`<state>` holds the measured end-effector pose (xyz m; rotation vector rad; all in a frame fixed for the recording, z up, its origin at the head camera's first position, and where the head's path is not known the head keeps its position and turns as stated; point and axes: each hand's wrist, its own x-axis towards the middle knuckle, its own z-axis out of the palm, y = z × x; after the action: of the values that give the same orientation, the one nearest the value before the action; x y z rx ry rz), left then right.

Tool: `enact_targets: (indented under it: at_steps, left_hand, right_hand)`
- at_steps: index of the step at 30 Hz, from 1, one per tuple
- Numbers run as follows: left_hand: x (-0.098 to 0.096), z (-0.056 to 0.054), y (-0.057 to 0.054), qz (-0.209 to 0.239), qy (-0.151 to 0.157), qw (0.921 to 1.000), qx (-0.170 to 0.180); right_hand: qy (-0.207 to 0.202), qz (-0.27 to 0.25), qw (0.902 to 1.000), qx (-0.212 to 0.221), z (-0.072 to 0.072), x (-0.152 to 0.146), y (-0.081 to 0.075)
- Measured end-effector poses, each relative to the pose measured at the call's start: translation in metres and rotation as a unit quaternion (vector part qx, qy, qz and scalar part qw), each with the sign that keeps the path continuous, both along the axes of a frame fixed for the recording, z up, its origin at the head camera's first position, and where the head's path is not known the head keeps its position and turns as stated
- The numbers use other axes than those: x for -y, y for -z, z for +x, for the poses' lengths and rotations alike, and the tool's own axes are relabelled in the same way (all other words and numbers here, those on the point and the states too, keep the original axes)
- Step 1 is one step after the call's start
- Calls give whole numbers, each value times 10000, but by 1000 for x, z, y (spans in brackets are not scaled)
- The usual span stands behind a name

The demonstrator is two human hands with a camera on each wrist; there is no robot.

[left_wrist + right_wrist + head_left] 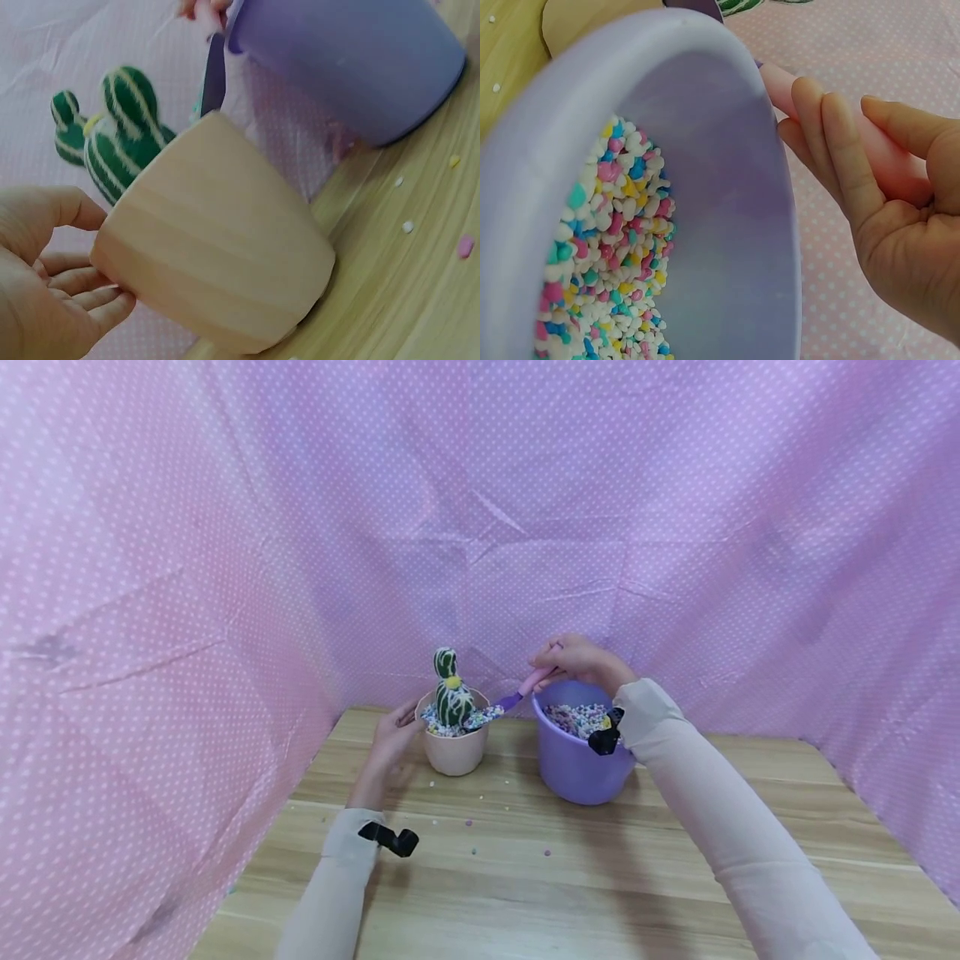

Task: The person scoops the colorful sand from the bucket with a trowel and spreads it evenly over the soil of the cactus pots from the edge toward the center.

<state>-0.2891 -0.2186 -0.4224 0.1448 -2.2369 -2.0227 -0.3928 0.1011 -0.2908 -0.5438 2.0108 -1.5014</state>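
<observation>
My right hand [573, 658] grips the pink handle of a small trowel [538, 679] above the bucket's far rim. The trowel's purple blade slants down to the left, its pebble-covered tip over the rim of a pale pink flowerpot [455, 753]. A green-and-white cactus [453, 703] with a yellow bloom stands in the pot among colourful pebbles [437, 724]. My left hand [393, 737] rests against the pot's left side; in the left wrist view, the thumb is at the rim and the fingers touch the outer wall [210, 232].
Right of the pot stands a purple bucket [581, 768] part filled with multicoloured pebbles [622, 247]. Several stray pebbles [469, 822] lie on the wooden tabletop [480, 893]. A pink dotted cloth [480, 485] hangs behind and along both sides.
</observation>
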Motion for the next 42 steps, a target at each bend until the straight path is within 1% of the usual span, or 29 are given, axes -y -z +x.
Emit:
enact_targets:
  at_steps: [2, 4, 6, 7, 9, 12, 15, 18, 22, 24, 28, 36, 39, 42]
  left_hand:
    - [-3, 2, 0, 107, -89, 9999, -37]
    - [-3, 2, 0, 95, -74, 9999, -63]
    - [-1, 2, 1, 36, 2, 10000, -11]
    - [1, 1, 1, -62, 38, 10000, 17]
    - [4, 1, 1, -243, 161, 9996, 46]
    - [8, -2, 1, -395, 353, 9985, 100]
    - [13, -5, 2, -324, 522, 9980, 118]
    - [15, -6, 3, -197, 600, 9980, 77]
    - [14, -2, 5, -111, 514, 9986, -12]
    - [11, 0, 6, -50, 427, 9991, -15]
    - [9, 1, 7, 93, 367, 9993, -3]
    - [8, 3, 7, 191, 341, 9992, 66]
    - [8, 3, 6, 169, 355, 9992, 76]
    - [9, 1, 6, 125, 383, 9992, 85]
  right_hand:
    - [14, 35, 10000, -35, 1, 0, 0]
    - [-6, 82, 9999, -121, 1, 0, 0]
    - [15, 114, 9998, -171, 2, 0, 1]
    - [23, 124, 9997, -194, 2, 0, 1]
    - [62, 140, 9997, -214, 2, 0, 1]
    - [131, 161, 9996, -199, 3, 1, 0]
    - [121, 195, 9995, -210, 5, 2, -1]
    - [124, 230, 9994, -216, 6, 3, -2]
    - [187, 258, 9991, -262, 6, 3, 0]
    - [205, 239, 9990, -317, 6, 2, 1]
    - [189, 107, 9988, -449, 6, 1, 6]
    - [-52, -154, 9978, -644, 7, 1, 10]
    - [-33, -158, 9977, -659, 6, 0, 11]
    - [94, -101, 9977, -670, 6, 0, 10]
